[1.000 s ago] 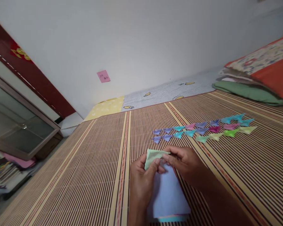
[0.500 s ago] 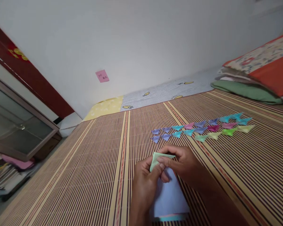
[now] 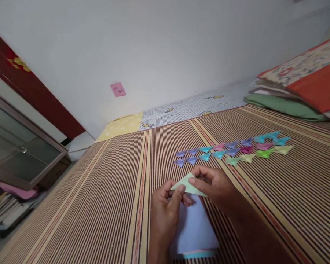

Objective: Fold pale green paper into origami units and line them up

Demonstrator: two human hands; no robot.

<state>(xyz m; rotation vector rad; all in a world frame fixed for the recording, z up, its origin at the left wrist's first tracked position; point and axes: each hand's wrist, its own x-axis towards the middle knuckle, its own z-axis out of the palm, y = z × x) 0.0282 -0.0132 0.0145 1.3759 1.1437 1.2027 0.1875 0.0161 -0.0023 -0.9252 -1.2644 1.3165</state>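
A pale green sheet of paper (image 3: 185, 184), folded to a triangle, is pinched between my two hands. My left hand (image 3: 166, 203) grips its left corner with thumb and fingers. On the right side, my right hand (image 3: 211, 185) presses its thumb on the face of the paper, fingers behind. Below them a stack of coloured paper (image 3: 195, 227) lies on the striped mat, a light blue sheet on top and pink and teal edges showing at the near side. Beyond my hands stand two rows of small folded paper pieces (image 3: 232, 152) in several colours.
The striped mat (image 3: 99, 198) covers the bed. Folded bedding (image 3: 291, 99) is piled at the far right. A pink note (image 3: 118, 89) is stuck on the white wall. On the left stand a glass-fronted cabinet (image 3: 22, 135) and a pile of books (image 3: 2, 209).
The green paper has been turned in my hands, and its broad triangular face now shows with a point upward. My hands have moved slightly apart. The paper stack and the rows stay put.
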